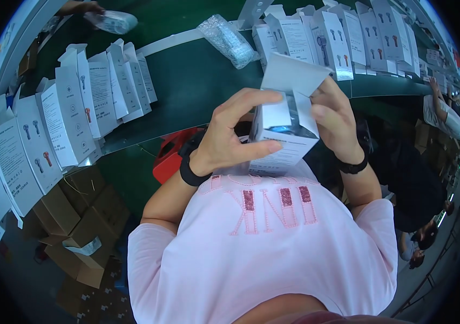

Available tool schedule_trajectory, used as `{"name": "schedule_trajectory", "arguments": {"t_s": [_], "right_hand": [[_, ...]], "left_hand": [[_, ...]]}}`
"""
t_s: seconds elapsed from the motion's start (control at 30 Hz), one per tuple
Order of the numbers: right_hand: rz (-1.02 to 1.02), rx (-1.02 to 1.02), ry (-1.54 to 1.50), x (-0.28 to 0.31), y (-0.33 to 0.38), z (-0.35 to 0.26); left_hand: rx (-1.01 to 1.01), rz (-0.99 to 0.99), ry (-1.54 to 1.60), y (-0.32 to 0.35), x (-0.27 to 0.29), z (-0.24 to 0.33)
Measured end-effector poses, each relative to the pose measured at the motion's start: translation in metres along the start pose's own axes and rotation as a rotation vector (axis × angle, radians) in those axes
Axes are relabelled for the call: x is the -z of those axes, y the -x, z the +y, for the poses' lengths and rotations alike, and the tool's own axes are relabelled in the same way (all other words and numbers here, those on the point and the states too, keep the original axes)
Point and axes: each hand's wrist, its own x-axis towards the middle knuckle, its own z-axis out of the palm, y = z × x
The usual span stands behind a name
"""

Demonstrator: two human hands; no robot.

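Note:
Close to my chest I hold a white printed carton [286,141] with its top flap [296,74] standing up. Something shiny and bluish shows inside the carton's mouth, too little of it to name. My left hand [235,127] grips the carton's left side, thumb along the near face and fingers over the top edge. On the right, my right hand [338,116] presses the carton and its flap, with the fingertips partly hidden behind the flap. Beyond the carton, a bubble-wrapped item [227,40] lies on the green bench [187,75].
Rows of white cartons with open flaps stand at the left [68,121] and at the far right [332,43]. Another person's hand [87,7] at the far left holds a bubble-wrapped item [112,21]. Brown cardboard boxes [87,227] lie below the bench, near a red stool [173,154].

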Motion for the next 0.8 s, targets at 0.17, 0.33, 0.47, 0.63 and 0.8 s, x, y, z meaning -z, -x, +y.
{"name": "schedule_trajectory", "arguments": {"t_s": [0.17,0.33,0.47,0.63,0.8], "right_hand": [[-0.114,0.309,0.25,-0.005,0.003,-0.005],[-0.197,0.296,0.376,-0.002,-0.005,-0.019],[-0.403,0.381,0.651,0.004,-0.007,-0.028],[-0.324,0.385,0.681,0.0,0.01,-0.02],[0.027,0.111,0.327,0.028,0.028,-0.005]], "left_hand": [[0.171,0.078,0.124,0.005,0.003,-0.001],[0.148,0.173,0.326,0.007,-0.002,0.002],[0.194,0.09,0.304,0.006,0.004,0.002],[0.214,0.02,0.3,0.003,-0.002,-0.002],[0.229,-0.102,0.195,-0.02,-0.019,-0.007]]}}
